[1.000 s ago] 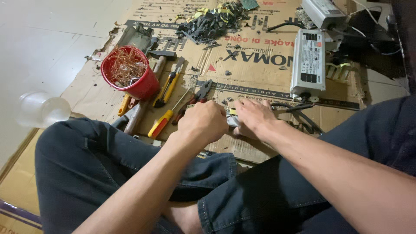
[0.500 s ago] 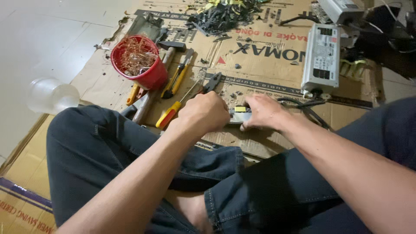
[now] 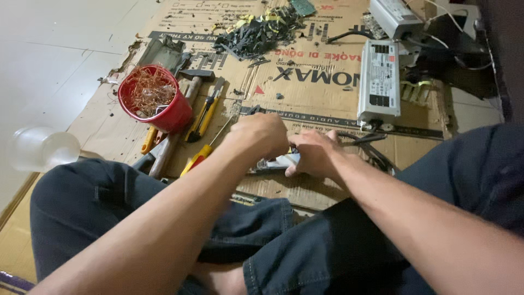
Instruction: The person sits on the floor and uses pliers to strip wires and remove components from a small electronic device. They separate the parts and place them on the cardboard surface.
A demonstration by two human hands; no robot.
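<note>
My left hand (image 3: 261,135) is curled into a fist over the near end of a small pale flat part (image 3: 279,160) that lies on the cardboard sheet (image 3: 322,104) in front of my crossed legs. What its fingers grip is hidden. My right hand (image 3: 315,153) rests on the same part from the right, fingers bent down onto it. Black cables (image 3: 367,143) run off to the right from under that hand. A dark tool tip (image 3: 254,109) shows just beyond my left knuckles.
A red cup (image 3: 173,116) of copper wire strands stands at the left, with a hammer (image 3: 195,76), yellow-handled pliers (image 3: 205,112) and an orange-handled screwdriver (image 3: 198,156) beside it. A silver power-supply box (image 3: 378,79), black scrap pile (image 3: 256,34) and clear plastic cup (image 3: 42,149) lie around.
The camera has drifted, shifting the scene in the frame. Both hands stay together on the small part, with my left fist a little closer over it.
</note>
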